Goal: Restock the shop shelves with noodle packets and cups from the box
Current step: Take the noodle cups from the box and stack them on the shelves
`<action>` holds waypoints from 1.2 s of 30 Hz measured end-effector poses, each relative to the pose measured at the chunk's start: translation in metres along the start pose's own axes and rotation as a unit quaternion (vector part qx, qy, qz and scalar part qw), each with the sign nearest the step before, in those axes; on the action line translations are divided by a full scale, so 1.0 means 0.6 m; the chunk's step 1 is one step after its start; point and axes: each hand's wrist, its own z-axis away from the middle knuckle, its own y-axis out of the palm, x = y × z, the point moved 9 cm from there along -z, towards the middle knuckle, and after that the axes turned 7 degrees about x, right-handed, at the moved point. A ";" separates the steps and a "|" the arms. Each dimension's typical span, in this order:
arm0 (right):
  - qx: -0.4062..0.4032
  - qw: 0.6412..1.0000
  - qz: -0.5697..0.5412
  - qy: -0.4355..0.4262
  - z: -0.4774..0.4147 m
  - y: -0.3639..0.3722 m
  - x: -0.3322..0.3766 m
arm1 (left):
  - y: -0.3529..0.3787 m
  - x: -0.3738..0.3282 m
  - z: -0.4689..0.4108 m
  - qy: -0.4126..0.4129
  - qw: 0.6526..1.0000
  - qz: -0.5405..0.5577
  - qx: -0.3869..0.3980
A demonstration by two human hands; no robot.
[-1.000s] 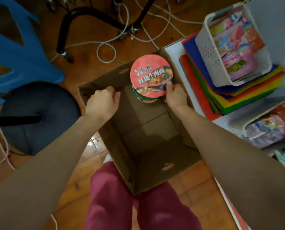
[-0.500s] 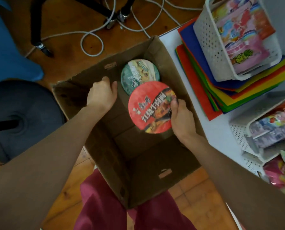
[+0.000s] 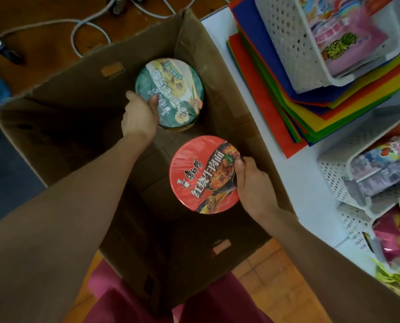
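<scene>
Cups are being lifted out of the box (image 3: 54,108): the left hand (image 3: 139,117) has its fingers curled on the green cup (image 3: 169,93) in the far right corner, the right hand (image 3: 254,185) has its fingers clamped on the red cup (image 3: 204,174) by the right wall, and both cups probably go next to the shelf (image 3: 220,33).

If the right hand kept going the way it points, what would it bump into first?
The right hand grips the red noodle cup and points leftward across the box. Straight on, it would probably meet the left hand holding the green cup first; relative heights are unclear.
</scene>
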 end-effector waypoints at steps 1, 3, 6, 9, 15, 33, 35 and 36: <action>-0.002 1.000 -0.002 0.002 0.002 -0.001 0.001 | -0.003 0.001 0.005 -0.002 1.000 0.008 -0.002; -0.002 1.000 0.003 -0.002 0.009 -0.005 0.006 | -0.017 0.003 0.017 -0.004 1.000 0.022 -0.011; 0.000 1.000 0.014 -0.015 0.032 -0.021 0.023 | -0.056 -0.002 0.049 -0.002 0.999 0.041 -0.030; 0.010 0.999 0.024 -0.030 0.069 -0.045 0.047 | -0.112 -0.032 0.102 0.025 0.997 0.048 -0.047; -0.012 0.996 0.011 -0.085 0.186 -0.138 0.107 | -0.261 -0.113 0.245 0.074 0.993 0.045 -0.080; -0.152 0.971 -0.062 -0.172 0.699 -0.426 0.244 | -0.651 -0.396 0.779 0.327 0.932 0.040 -0.152; -0.191 0.964 -0.064 -0.172 0.776 -0.444 0.246 | -0.677 -0.428 0.850 0.367 0.918 0.025 -0.150; -0.201 0.963 -0.072 -0.166 0.812 -0.451 0.243 | -0.687 -0.445 0.885 0.387 0.910 0.017 -0.149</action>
